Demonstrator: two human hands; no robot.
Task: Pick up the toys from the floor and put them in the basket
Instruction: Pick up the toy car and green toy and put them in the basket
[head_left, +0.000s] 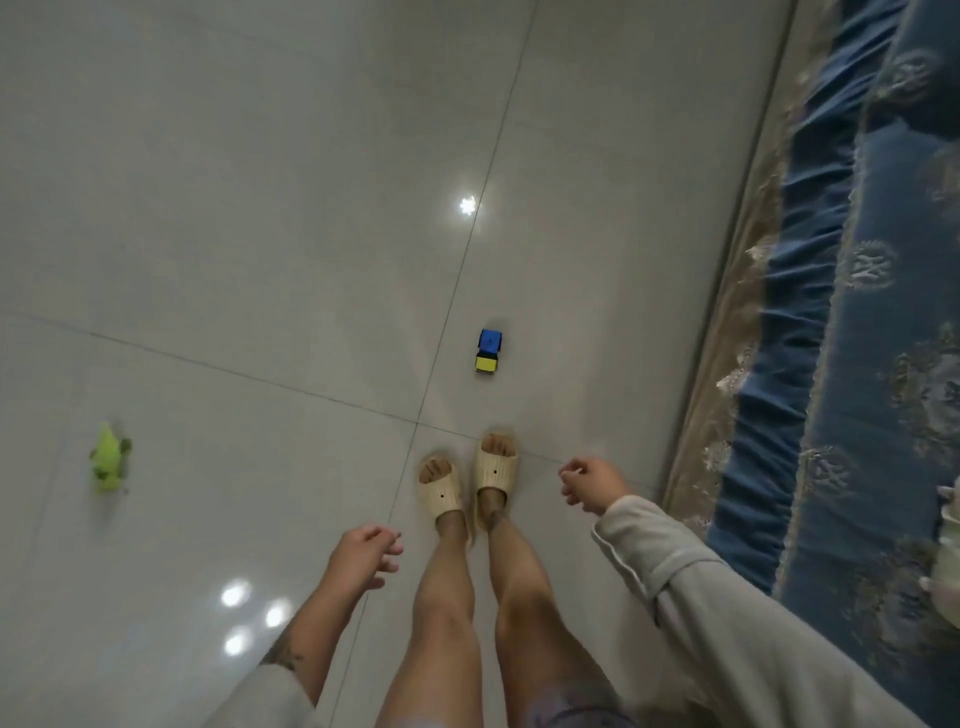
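Observation:
A small blue and yellow toy truck stands on the grey tiled floor just ahead of my feet. A green soft toy lies on the floor far to the left. My left hand hangs low beside my left leg, fingers loosely curled and holding nothing. My right hand hangs to the right of my feet, fingers curled in, with nothing visible in it. Both hands are well apart from the toys. No basket is in view.
My feet in beige slippers stand at a tile joint. A bed with a blue patterned cover and beige lace skirt runs along the right side. A pale object lies at the bed's right edge. Ceiling lights reflect on the glossy floor.

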